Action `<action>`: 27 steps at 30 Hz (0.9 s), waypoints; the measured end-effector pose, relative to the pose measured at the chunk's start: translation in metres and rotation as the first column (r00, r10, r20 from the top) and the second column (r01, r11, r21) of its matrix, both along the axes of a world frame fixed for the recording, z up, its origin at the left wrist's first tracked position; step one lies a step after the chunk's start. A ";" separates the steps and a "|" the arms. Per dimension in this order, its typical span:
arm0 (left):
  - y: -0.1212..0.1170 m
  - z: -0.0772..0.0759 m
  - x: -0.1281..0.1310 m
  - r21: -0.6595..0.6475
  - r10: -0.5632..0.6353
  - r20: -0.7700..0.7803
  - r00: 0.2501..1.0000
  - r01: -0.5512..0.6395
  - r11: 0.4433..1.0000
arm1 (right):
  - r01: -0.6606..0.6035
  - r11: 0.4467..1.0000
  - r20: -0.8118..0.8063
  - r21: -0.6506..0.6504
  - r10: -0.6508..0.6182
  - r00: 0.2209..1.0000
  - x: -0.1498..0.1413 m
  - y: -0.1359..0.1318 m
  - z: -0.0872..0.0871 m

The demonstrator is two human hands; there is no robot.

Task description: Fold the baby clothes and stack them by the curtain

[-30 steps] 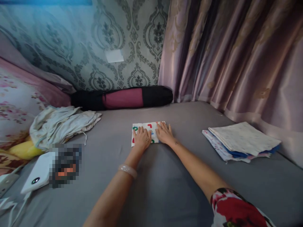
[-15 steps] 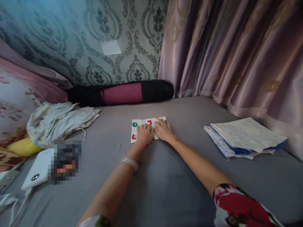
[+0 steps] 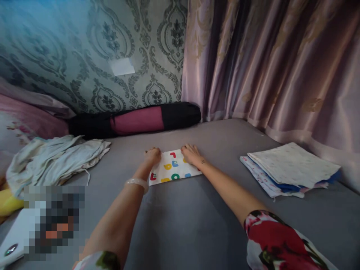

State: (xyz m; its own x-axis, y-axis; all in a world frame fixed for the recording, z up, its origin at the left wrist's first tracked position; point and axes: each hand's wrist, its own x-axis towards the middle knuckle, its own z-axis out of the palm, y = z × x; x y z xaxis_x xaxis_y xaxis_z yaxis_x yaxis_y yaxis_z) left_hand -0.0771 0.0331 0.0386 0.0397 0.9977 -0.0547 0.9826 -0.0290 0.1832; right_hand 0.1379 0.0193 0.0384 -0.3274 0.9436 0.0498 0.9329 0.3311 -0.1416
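A folded white cloth [image 3: 170, 170] printed with coloured letter shapes lies on the grey bed sheet. My left hand [image 3: 153, 155] is closed at its far left corner, fingers curled at the edge and partly hidden behind the hand. At the far right corner, my right hand [image 3: 190, 153] has its fingers bent over the cloth's far edge, pinching it. A pale bangle [image 3: 137, 182] circles my left wrist.
A stack of folded cloths [image 3: 292, 167] lies to the right. On the left are a crumpled pale cloth [image 3: 56, 159] and a white device [image 3: 17, 232] beside a blurred patch. A black and maroon long bag [image 3: 137, 120] rests against the wall, near the curtain [image 3: 267, 67].
My hands have gone from lying flat on the cloth to its far corners, the left one moving outward. More of the cloth's print shows now. The view has shifted slightly.
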 end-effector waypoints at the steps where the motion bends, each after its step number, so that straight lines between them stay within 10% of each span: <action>1: 0.004 0.001 -0.002 -0.012 0.005 0.010 1.000 -0.005 1.000 | 0.001 1.000 0.010 -0.007 -0.001 1.000 0.000 0.003 0.001; 16: 0.009 0.013 -0.012 -0.122 0.057 0.287 0.956 -0.023 0.992 | 0.100 0.979 0.000 -0.179 -0.101 0.995 -0.001 0.028 0.027; 27: -0.026 0.083 -0.025 -0.076 -0.097 0.607 0.789 0.179 0.981 | -0.142 0.974 -0.164 -0.177 0.113 0.980 0.038 0.008 0.077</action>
State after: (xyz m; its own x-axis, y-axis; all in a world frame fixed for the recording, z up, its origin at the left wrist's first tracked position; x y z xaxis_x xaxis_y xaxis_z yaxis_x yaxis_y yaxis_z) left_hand -0.1026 0.0070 0.1213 0.2415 0.9657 -0.0948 0.6621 -0.0926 0.7437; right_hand 0.1756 0.0277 0.1150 -0.4476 0.8918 -0.0650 0.8475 0.4000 -0.3490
